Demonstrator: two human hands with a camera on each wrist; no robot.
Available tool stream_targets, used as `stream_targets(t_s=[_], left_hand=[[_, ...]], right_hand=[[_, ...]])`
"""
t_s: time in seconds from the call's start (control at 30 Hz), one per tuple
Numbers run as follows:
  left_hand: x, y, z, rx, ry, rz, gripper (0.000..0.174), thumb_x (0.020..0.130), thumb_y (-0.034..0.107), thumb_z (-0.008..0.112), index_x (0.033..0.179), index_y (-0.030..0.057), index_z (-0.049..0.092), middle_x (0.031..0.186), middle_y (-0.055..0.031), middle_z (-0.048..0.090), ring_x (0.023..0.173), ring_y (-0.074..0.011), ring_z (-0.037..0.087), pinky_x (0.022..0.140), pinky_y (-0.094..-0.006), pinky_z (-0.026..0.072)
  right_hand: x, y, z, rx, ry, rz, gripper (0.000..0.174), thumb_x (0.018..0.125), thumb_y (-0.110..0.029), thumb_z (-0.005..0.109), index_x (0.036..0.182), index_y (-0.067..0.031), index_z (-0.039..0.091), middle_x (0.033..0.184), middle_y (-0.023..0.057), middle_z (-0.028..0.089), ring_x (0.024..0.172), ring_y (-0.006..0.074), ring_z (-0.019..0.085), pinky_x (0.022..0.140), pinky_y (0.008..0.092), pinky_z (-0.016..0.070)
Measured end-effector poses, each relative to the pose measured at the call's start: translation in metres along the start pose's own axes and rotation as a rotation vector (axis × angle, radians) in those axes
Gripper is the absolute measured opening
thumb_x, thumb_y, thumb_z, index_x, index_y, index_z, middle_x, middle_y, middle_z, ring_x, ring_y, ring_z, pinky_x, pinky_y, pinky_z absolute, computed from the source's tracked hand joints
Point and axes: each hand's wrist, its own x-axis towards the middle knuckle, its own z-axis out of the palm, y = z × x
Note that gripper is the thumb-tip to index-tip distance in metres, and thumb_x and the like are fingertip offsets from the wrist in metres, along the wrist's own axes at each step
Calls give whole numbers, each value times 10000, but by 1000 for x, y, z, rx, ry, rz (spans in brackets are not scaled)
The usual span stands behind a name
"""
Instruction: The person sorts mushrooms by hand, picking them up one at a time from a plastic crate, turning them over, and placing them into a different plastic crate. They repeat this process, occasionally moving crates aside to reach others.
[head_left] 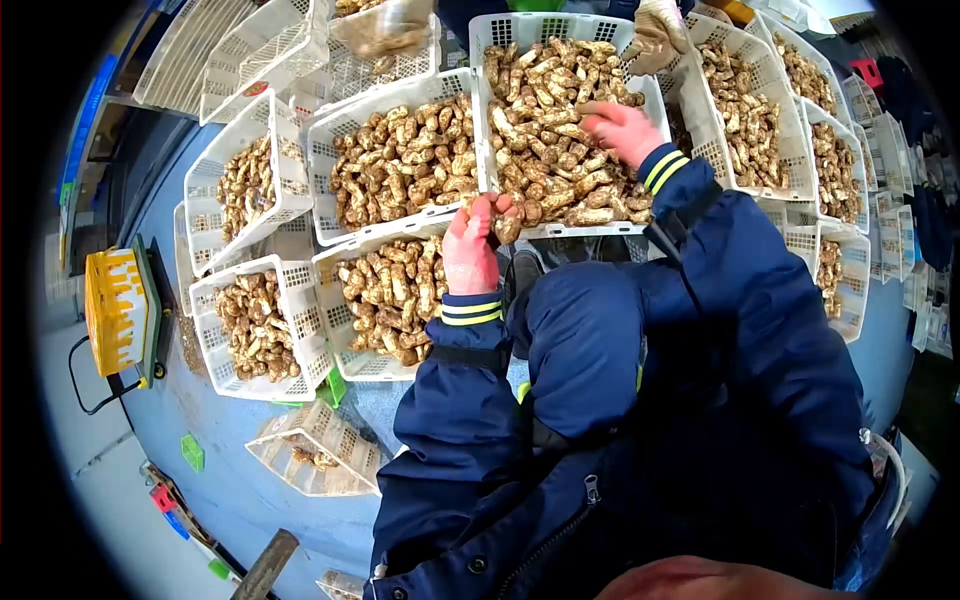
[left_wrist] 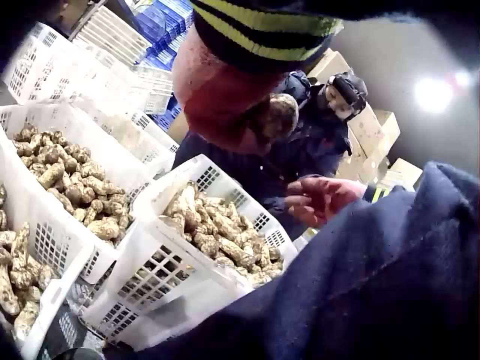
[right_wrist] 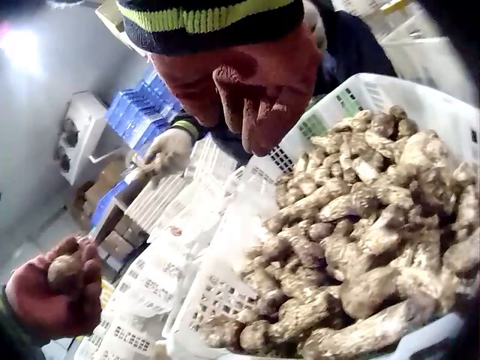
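My left hand pinches a mushroom by the near left corner of a white plastic crate. In the left wrist view its brown rounded end sticks out past the curled fingers. Pale stubby mushrooms with brown, dirt-marked skins fill the crate. Above their right side is my right hand, its fingers loosely bent and nothing held. The right wrist view has those fingers hanging relaxed beside the crate's far wall.
More mushroom-filled crates stand left and right. Another person's gloved hand reaches in at the far edge. A tilted crate with few mushrooms lies on the blue floor, and a yellow crate rests on a cart at left.
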Motion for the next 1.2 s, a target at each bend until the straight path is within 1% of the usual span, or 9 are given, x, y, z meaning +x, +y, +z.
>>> stream_targets(t_s=[0.07,0.13,0.17,0.33,0.4,0.43,0.6,0.8,1.2], left_hand=[[1,0,-6,19,32,-20,332,878,256,490,1023,-42,478,883,-122,584,801,-234,594,704,-303,484],[4,-6,-13,51,31,-12,332,876,261,493,1018,-38,482,891,-122,584,789,-235,597,693,-309,487],[11,-13,-20,37,-10,-14,331,876,260,493,1018,-38,482,889,-122,586,796,-228,592,695,-312,483],[4,-8,1,29,-56,-107,302,866,228,502,1026,-28,495,896,-88,585,825,-192,573,723,-287,456],[4,-2,8,618,-57,-47,274,838,157,518,1044,-23,509,908,-62,583,810,-151,560,732,-256,437],[17,-28,-9,521,-67,48,227,794,155,560,961,1,558,762,-30,573,642,-81,477,570,-216,395],[12,-28,2,479,-213,-44,280,753,35,560,1025,-7,511,850,-36,583,714,-83,527,622,-201,419],[7,-17,4,91,-199,-221,354,804,67,540,1151,43,476,1002,-55,556,877,-169,549,807,-313,446],[13,2,-9,258,-90,-163,426,812,221,559,1128,-47,463,972,-73,555,811,-133,528,728,-240,430]], right_hand=[[15,29,-13,20,103,85,300,832,-108,470,1115,-24,523,830,48,598,671,64,521,544,177,386],[6,35,-13,188,-22,235,320,803,-202,525,1094,-72,556,851,54,605,721,107,542,660,243,448],[-4,10,-3,147,-91,151,312,814,-92,473,1117,-41,525,873,42,599,695,74,538,572,199,416],[-14,-23,35,-87,-386,44,393,782,-260,547,1103,-33,531,963,121,607,896,180,565,804,282,429],[-28,-35,48,106,-475,4,402,773,-277,543,1114,-64,534,986,133,603,946,201,558,823,292,424],[-35,-41,50,81,-488,-60,440,774,-283,552,1150,-60,503,954,123,602,889,201,561,779,294,434],[-43,-44,64,-200,-537,-188,475,752,-380,544,1119,-80,518,1050,158,564,953,302,547,840,350,412],[-41,-46,52,54,-378,-87,402,757,-232,606,1104,-40,536,937,122,611,864,196,575,779,281,428],[-53,-46,55,-338,-320,-309,322,748,-299,583,1011,-115,564,812,124,623,786,271,598,724,347,448]])
